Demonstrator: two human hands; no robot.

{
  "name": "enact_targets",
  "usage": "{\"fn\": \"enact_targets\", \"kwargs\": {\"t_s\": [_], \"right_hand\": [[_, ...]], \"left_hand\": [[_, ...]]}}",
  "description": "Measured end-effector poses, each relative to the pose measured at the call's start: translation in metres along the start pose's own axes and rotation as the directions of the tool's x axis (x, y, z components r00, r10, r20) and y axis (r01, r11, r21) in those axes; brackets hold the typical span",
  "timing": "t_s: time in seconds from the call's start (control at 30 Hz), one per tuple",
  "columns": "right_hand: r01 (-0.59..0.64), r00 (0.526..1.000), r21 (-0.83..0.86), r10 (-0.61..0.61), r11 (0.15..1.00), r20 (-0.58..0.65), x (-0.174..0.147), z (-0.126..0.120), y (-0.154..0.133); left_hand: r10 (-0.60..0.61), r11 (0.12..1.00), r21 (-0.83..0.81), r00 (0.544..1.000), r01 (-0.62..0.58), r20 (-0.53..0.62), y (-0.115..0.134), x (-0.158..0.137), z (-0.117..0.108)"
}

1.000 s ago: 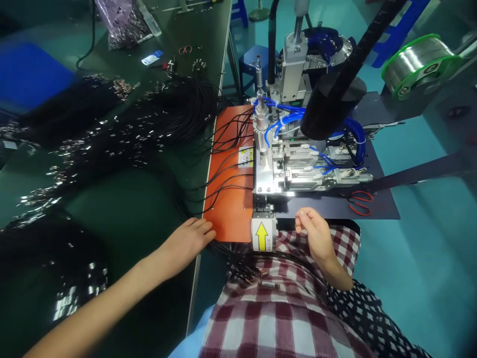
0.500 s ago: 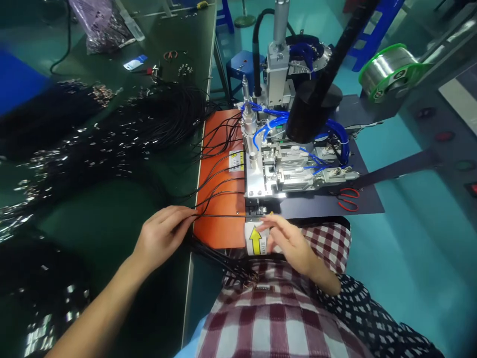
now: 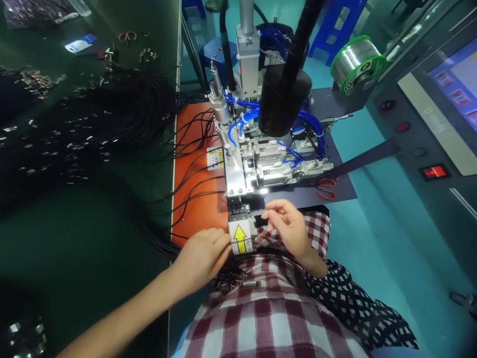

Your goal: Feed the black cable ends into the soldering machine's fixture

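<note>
My left hand [image 3: 206, 251] is closed in a pinch on a black cable [image 3: 241, 241], at the left edge of the yellow-arrow label [image 3: 239, 231]. The cable's free end reaches right across that label, its tip copper-coloured. My right hand [image 3: 289, 228] hovers just right of the machine's front block [image 3: 238, 211], fingers curled and thumb near the index finger; whatever may be between them is too small to make out. Several other black cables [image 3: 201, 185] run over the orange plate [image 3: 197, 214] into the machine [image 3: 261, 164]. A cable bundle [image 3: 229, 276] lies under my left wrist, partly hidden.
Heaps of black cables [image 3: 141, 104] cover the dark table [image 3: 93, 219] on my left. Red-handled pliers [image 3: 327, 189] lie on the machine's base plate. A solder wire spool [image 3: 357, 64] stands behind, and a control panel [image 3: 417, 134] is at the right.
My left hand has moved right and toward me, bringing the cable down from the front block to the arrow label. My right hand's fingers have curled in. The view has turned right.
</note>
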State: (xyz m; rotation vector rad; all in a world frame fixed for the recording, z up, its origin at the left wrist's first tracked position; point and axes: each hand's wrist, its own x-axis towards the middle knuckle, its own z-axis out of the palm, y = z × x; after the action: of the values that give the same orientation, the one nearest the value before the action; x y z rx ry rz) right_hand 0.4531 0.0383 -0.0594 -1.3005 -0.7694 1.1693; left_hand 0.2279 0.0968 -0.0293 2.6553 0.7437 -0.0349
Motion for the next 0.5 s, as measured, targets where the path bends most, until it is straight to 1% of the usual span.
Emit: {"fn": "enact_targets", "kwargs": {"t_s": [0.07,0.17,0.23,0.3,0.33,0.37,0.43,0.5], "right_hand": [[0.0,1.0,0.0,0.0,1.0,-0.028,0.003,-0.004,-0.002],[-0.025,0.999,-0.007,0.025,1.0,-0.028,0.005,-0.008,-0.002],[-0.036,0.999,-0.01,0.036,0.999,-0.004,0.004,-0.01,0.0],[-0.043,0.999,-0.014,0.043,0.999,0.029,0.002,-0.011,0.001],[-0.046,0.998,-0.017,0.046,0.999,0.046,0.001,-0.011,0.001],[-0.047,0.997,-0.019,0.049,0.999,0.061,0.0,-0.012,0.001],[-0.054,0.995,-0.018,0.055,0.998,0.085,-0.001,-0.012,0.0],[-0.065,0.993,-0.01,0.065,0.998,0.101,-0.002,-0.01,-0.002]], "left_hand": [[0.008,0.992,-0.124,1.0,-0.006,0.014,0.017,0.013,0.002],[0.007,0.972,-0.234,1.0,-0.001,0.025,0.035,0.031,-0.003],[-0.003,0.955,-0.296,0.999,0.014,0.034,0.041,0.04,-0.007],[-0.032,0.912,-0.407,0.999,0.044,0.038,0.042,0.045,-0.01],[-0.059,0.87,-0.488,0.998,0.069,0.035,0.041,0.047,-0.011],[-0.098,0.808,-0.58,0.995,0.101,0.036,0.039,0.049,-0.01],[-0.205,0.627,-0.759,0.977,0.178,0.059,0.033,0.05,-0.009],[-0.313,0.442,-0.865,0.944,0.239,0.101,0.028,0.049,-0.006]]}}
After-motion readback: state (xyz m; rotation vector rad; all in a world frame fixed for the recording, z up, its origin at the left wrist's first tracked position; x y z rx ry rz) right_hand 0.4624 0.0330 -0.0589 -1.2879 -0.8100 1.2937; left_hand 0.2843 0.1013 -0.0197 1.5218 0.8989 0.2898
